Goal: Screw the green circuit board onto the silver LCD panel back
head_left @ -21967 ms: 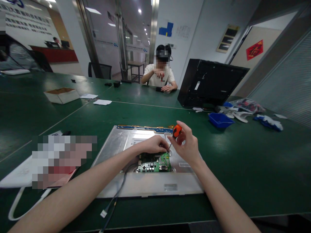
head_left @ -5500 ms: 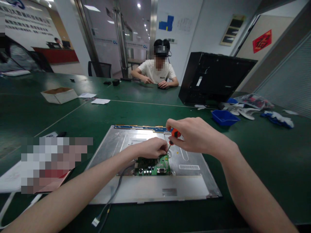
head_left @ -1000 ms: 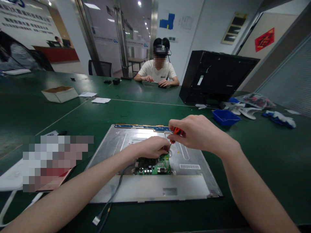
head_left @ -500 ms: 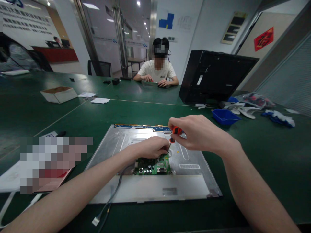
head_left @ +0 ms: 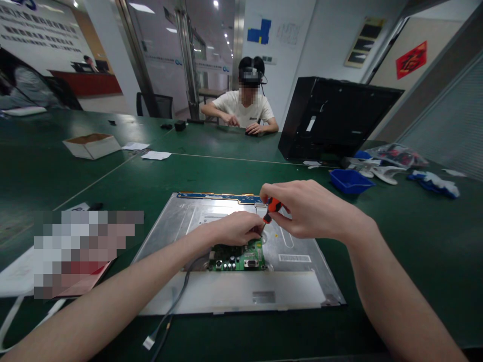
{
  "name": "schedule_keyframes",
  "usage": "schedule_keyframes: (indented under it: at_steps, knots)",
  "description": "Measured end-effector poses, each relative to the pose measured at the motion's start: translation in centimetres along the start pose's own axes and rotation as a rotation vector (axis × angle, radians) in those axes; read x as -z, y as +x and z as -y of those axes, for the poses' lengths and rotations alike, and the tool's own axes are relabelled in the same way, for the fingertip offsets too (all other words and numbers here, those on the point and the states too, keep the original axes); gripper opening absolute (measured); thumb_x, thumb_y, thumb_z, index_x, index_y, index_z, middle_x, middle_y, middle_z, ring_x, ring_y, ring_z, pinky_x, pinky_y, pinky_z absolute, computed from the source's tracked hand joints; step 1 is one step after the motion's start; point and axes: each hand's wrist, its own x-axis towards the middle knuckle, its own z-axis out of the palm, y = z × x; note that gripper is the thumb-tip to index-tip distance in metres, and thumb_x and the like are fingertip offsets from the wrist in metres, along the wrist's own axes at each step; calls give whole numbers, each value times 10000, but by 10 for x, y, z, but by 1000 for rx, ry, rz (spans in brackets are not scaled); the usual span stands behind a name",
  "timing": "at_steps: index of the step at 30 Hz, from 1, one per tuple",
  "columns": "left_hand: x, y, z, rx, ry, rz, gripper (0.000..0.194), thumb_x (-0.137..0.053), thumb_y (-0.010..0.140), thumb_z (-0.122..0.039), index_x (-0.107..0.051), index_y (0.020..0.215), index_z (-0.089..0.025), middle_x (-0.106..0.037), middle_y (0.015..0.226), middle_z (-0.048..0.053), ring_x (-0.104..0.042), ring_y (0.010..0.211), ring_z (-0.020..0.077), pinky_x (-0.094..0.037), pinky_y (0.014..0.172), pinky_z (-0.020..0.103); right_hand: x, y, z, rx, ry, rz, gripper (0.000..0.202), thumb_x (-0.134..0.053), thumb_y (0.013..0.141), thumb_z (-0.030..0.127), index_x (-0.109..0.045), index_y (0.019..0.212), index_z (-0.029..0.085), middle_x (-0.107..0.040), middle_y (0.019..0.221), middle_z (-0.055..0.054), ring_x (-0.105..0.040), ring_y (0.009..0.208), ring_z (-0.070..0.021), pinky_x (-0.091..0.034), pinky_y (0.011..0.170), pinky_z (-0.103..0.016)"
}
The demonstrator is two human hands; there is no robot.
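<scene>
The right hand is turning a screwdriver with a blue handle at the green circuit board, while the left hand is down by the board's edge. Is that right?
Not quite: the handle of the screwdriver is orange-red and black, not blue, as the head view shows. The right hand does hold it at the green circuit board, with the left hand by the board's edge.

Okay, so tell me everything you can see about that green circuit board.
The green circuit board lies flat around the middle of the silvery metal panel. Small, pale-topped round parts line its near edge, with a wider connector by the near right corner. The left hand hides much of its far side, fingers at the far right corner. There the screwdriver in the right hand points down; whether its tip touches is hidden.
</scene>
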Motion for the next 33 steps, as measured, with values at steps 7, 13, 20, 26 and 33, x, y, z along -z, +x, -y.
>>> schedule_keyframes:
  at_steps: [7,13,20,26,33]
  knots:
    - [0,-1,0,-50,10,-19,126,-572,832,-111,-647,894,-191,-669,862,29,-603,788,176,-412,686,263,-4,4,-3,-33,-114,-25,162,-552,906,380,-623,879,237,-676,735,-6,-571,634,-155,-211,521,-262]
    - [-1,0,1,-50,27,-22,84,-589,809,-114,-617,836,-188,-645,805,16,-587,749,169,-397,653,259,-2,2,0,-1,-32,-18,166,-571,840,226,-584,1005,229,-705,893,-9,-597,706,-156,-249,541,-264]
    - [1,-1,-2,-41,67,-16,120,-570,834,-121,-632,911,-189,-674,901,40,-600,812,184,-392,670,272,-4,3,-1,-24,-70,-19,183,-605,860,330,-564,1012,238,-705,873,-12,-619,716,-178,-254,539,-266]
    - [-2,1,2,-38,42,-19,88,-593,836,-127,-633,876,-194,-672,850,23,-609,798,184,-399,672,269,-5,5,-3,-49,-107,-10,147,-550,893,308,-562,1026,246,-703,837,-15,-622,693,-179,-229,521,-269]
    - [0,1,-1,-14,47,-6,76,-611,824,-127,-629,866,-188,-674,847,22,-619,802,190,-413,681,264,-5,3,-3,-46,-70,-29,162,-558,867,286,-545,1021,238,-690,829,3,-603,670,-164,-230,518,-267]
